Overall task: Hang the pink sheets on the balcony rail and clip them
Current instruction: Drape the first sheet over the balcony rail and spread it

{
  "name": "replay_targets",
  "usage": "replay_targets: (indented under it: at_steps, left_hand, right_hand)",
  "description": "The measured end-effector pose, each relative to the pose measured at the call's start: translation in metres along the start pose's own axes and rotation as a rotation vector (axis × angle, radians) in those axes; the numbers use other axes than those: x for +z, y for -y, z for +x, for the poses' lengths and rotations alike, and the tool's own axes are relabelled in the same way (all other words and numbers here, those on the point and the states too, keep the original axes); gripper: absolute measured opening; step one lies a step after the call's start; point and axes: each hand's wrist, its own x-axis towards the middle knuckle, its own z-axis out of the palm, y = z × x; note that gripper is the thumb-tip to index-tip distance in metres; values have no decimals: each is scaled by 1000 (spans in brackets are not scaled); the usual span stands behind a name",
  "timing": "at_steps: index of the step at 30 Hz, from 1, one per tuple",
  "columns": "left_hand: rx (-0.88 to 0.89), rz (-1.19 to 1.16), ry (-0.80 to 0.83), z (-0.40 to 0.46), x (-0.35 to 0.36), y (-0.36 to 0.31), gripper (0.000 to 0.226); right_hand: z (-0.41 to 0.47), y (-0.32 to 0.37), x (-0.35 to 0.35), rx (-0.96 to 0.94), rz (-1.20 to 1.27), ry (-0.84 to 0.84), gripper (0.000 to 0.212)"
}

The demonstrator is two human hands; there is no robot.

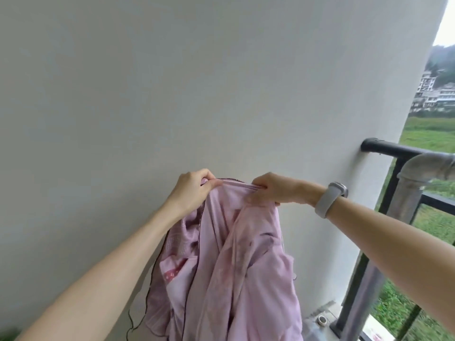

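You had both hands, left (190, 187) and right (273, 190), pinching the sheet's (236, 262) top edge stretched left-right before the wall, the rail (394, 148) lying farther right, nearer your right hand.

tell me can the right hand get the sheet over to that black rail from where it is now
Probably yes. The right hand grips the pink sheet just left of the black rail, with only bare wall between them; the left hand also holds the sheet.
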Motion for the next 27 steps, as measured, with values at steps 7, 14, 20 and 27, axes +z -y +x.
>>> replay_targets:
  at_steps: [7, 14, 20, 27]
  left_hand:
    - [14, 3, 120, 8, -19, 9, 18]
    - [-29, -69, 256, -14, 0, 7, 35]
    - [-14, -93, 168, -24, 39, -9, 39]
    - [-81, -425, 6, 16, 3, -10, 34]
  right_hand:
    - [22, 13, -38, -161, 62, -758, 14]
    - [15, 38, -33, -115, -349, -154, 14]
    - [17, 37, -52, -142, 3, -631, 18]
    - [0, -11, -23, -32, -58, -219, 15]
